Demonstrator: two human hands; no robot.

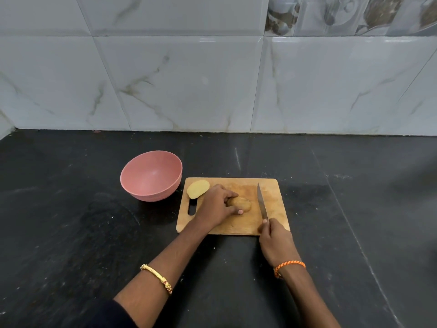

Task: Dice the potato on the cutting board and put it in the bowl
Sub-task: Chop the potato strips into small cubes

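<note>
Potato already split in two. One half (240,204) lies near the middle of the cutting board (272,185), apparently cut face down with the skin side up. Left hand (216,205) comes at it from the left, fingers curled over the top and thumb on the near side, pinning it. Other half (198,189) sits at the board's far-left corner, pale cut face up, just above the handle slot, untouched.

Right hand (274,235) is wrapped round the handle of the knife (262,201); blade points away from the person, lying just right of the held half, not in contact as far as I can tell. Can't say if the tip rests on the board.

Key relation: the half's long axis runs roughly left-right, blade runs near-far, so it's about square to that axis. Knife only needs to shift left to start slicing; left fingertips are on the side nearest the blade, that's the risk.

Bowl (132,185) sits on the counter (71,233) just left of the board, holding nothing, closer to the left hand
</note>
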